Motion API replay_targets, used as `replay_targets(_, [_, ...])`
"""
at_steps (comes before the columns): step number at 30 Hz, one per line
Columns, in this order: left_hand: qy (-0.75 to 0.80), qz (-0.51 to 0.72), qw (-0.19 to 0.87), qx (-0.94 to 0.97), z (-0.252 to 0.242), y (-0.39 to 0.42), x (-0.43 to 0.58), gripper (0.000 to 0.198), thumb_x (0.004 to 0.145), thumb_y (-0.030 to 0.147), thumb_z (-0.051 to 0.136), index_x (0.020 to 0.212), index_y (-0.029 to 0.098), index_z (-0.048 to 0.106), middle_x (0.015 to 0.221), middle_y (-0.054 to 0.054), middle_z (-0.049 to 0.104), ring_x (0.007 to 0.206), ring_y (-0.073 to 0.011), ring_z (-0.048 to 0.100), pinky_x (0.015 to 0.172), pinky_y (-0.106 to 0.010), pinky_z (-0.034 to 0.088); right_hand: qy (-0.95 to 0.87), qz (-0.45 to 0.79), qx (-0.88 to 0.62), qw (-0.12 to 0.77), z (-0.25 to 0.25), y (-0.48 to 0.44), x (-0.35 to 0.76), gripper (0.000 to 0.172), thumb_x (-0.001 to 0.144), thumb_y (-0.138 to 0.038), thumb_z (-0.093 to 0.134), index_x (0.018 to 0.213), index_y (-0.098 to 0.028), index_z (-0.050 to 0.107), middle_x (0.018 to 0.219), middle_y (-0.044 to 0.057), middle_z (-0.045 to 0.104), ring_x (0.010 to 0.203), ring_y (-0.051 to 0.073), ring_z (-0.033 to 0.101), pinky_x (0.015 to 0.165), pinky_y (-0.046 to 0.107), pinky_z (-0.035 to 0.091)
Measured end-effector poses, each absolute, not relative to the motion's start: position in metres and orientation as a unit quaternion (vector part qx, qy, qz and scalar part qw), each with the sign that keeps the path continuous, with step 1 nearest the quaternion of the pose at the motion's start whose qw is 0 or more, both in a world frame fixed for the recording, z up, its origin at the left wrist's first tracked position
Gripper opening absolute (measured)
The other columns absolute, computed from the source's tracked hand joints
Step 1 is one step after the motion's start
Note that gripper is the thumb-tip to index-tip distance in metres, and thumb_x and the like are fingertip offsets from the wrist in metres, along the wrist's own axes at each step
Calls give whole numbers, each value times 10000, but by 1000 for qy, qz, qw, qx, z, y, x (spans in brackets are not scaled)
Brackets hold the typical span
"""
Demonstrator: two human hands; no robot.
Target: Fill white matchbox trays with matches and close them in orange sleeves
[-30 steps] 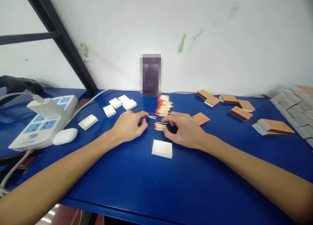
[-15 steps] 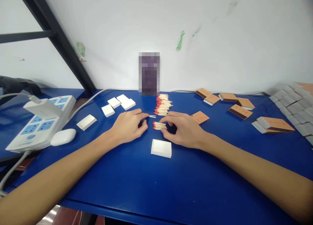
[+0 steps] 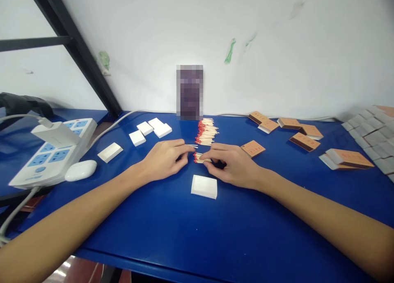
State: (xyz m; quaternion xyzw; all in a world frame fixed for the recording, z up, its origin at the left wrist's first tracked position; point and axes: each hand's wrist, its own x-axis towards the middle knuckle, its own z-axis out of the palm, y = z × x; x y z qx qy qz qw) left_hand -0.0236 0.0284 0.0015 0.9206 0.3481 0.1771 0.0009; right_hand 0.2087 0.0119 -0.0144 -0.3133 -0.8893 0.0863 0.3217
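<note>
A small bundle of red-tipped matches [image 3: 198, 156] lies on the blue table between my two hands. My right hand [image 3: 232, 164] closes its thumb and fingers on the bundle, hiding its right part. From the other side, my left hand [image 3: 168, 157] reaches its index fingertip to the red heads, with the thumb apart below; nothing is seen held in it. Just above that fingertip, a couple of loose sticks [image 3: 193, 146] lie flat. A larger heap of matches [image 3: 207, 133] spreads behind the hands. Nearer to me rests a white matchbox tray [image 3: 204, 186].
Several white trays [image 3: 162, 130] sit at the back left, with another tray [image 3: 110, 152] nearer the power strip [image 3: 23, 168] and a white earbud case [image 3: 80, 170]. Orange matchbox sleeves [image 3: 304, 141] lie to the right, beside stacked grey-white boxes [image 3: 374, 131]. A blurred upright panel [image 3: 190, 94] stands against the wall.
My left index finger has stretched right to the match heads. My right fingers have moved slightly left over the small bundle. The whole view has shifted a little.
</note>
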Motion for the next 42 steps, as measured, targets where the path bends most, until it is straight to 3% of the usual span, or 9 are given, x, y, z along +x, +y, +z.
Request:
replay_targets(5, [419,163,-34,892,0,30,-24,359,922,251,433,1206,158,632,908,-56,587,778,-175,568,721,-329,487,-879,54,-358,310,-14,13,209,204,873,-210,540,995,-168,698,716,15,603,619,120,511,574,248,392])
replay_targets(15, [385,177,10,906,-2,35,-26,367,900,287,467,1213,191,632,1052,-89,486,950,-225,476,872,-419,458,-887,75,-342,300,-12,12,208,216,869,-193,529,970,-167,718,758,34,622,646,128,538,597,258,407])
replay_targets(22, [384,174,16,907,-1,34,-26,361,913,282,455,1219,196,626,1050,-89,489,956,-229,462,883,-428,446,-901,106,-305,291,-9,10,210,202,869,-176,533,894,-183,733,748,28,615,631,114,524,597,247,411])
replay_targets(42, [371,153,19,916,1,33,-25,375,940,279,411,1239,195,622,1037,-92,492,925,-220,466,891,-424,429,-896,95,-317,294,-12,12,210,233,896,-208,526,957,-181,749,723,23,575,619,112,512,585,245,398])
